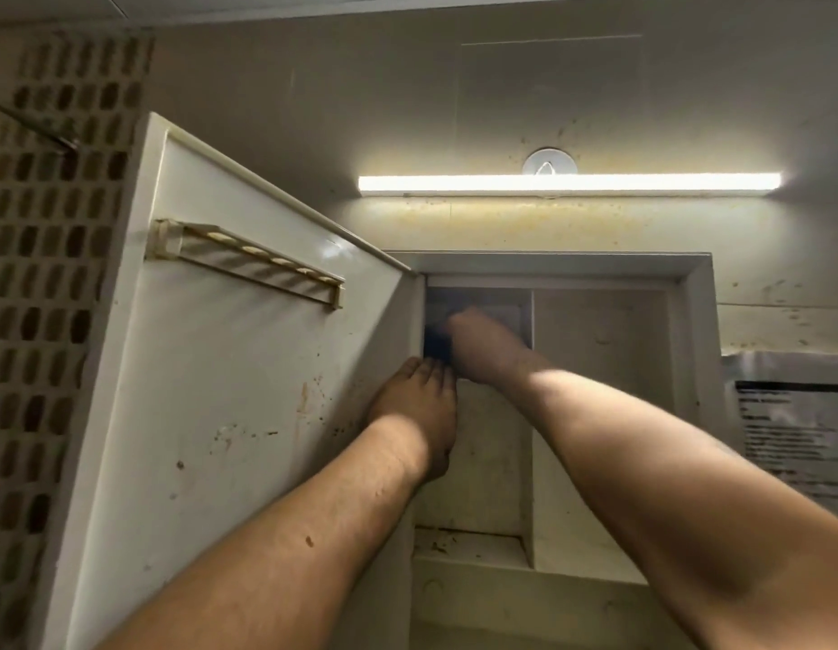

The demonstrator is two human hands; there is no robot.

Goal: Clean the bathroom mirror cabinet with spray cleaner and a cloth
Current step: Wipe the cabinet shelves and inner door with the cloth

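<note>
Right hand (482, 342) fisted on a dark cloth (438, 344) at 12 o'clock inside the cabinet (698, 293), grime specks below, plenty left.

Cabinet door (229, 368) in front of me looks glossy off-white plastic, smooth, speckled with brown stains. Its rail (248, 262) looks yellowed plastic. Cabinet interior (599, 415) matt, grimy. Wall tiles (42, 274) small, dull mosaic. Paper notice (792, 429), matt, crinkled.

Both forearms are showing bare, no sleeves reaching them. The left hand (414, 405) and right hand (482, 344) are wearing nothing.
</note>
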